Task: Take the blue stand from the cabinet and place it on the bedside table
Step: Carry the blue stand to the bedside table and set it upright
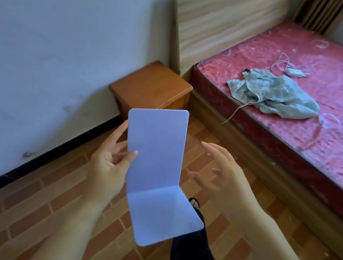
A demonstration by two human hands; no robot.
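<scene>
Already we have the blue stand [155,172] out in front of us, pinched along its left edge by our left hand [110,160], thumb on the near face and fingers behind the tall panel. Our right hand [223,182] hovers just beside the right edge with fingers spread and loose, touching nothing as far as we can tell. The stand is an L-shaped sheet, its long panel rising toward twelve o'clock and its short foot folding back toward us at about five o'clock. From the stand, the bedside table [150,84] lies near twelve o'clock, a shade toward eleven, against the wall [56,45] beside the headboard [226,26], well apart from our hands. We judge the left hand the one to carry it forward, since it alone has the grip and sits on the table's side; the foot must come down flat on the table's top.
</scene>
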